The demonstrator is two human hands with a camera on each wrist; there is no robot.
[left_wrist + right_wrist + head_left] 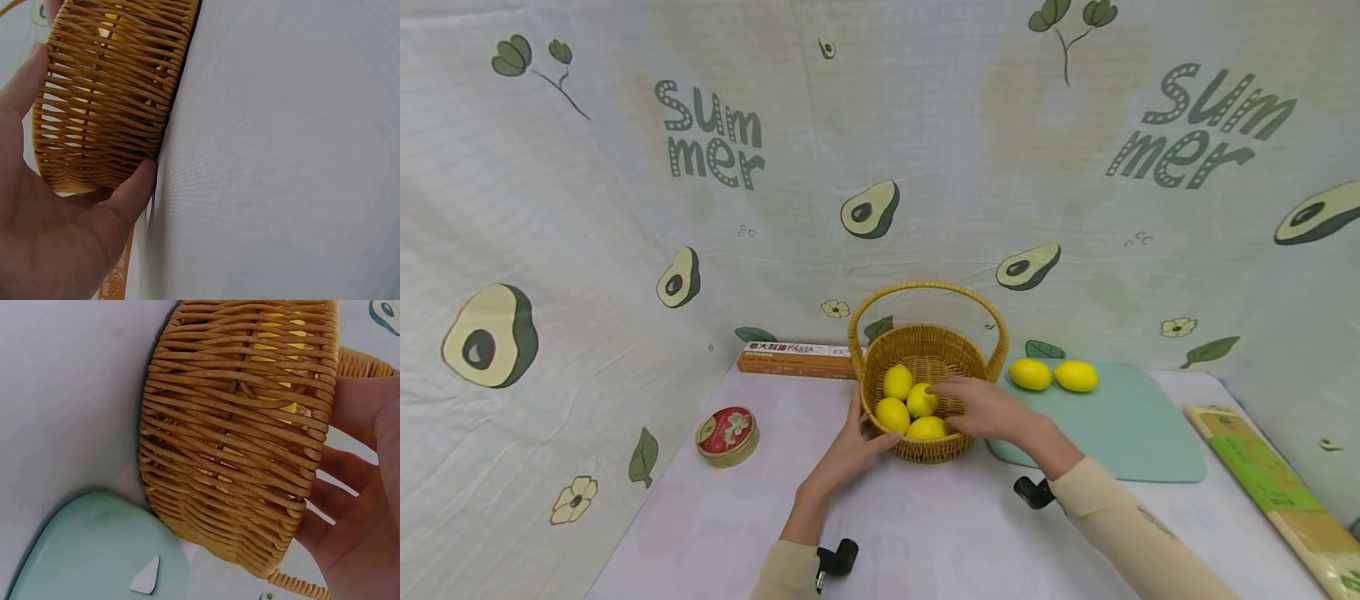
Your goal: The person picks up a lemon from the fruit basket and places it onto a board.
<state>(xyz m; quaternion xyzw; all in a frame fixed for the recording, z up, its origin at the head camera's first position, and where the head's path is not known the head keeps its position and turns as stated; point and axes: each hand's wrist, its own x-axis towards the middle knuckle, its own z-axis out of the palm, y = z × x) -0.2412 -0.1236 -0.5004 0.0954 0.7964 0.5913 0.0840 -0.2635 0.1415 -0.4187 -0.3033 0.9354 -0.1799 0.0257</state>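
Observation:
A woven wicker basket (925, 354) with a hoop handle stands mid-table, with several yellow lemons (892, 414) inside. My left hand (853, 443) holds the basket's left wall, thumb at the front and fingers along the side; the left wrist view shows the left hand (59, 231) cupping the weave of the basket (106, 94). My right hand (981, 410) reaches over the right rim, its straight fingertips touching a lemon (920, 402). Seen from the right wrist, the right hand (359, 506) spreads its fingers beside the basket (237, 437). Two more lemons (1030, 374) (1076, 376) lie on a teal cutting board (1120, 433).
A round red tin (726, 435) sits at the left. A long pasta box (793, 360) lies behind the basket along the backdrop. A flat green and yellow package (1270, 479) lies along the right edge. The cutting board's corner (81, 550) sits close to the basket's base.

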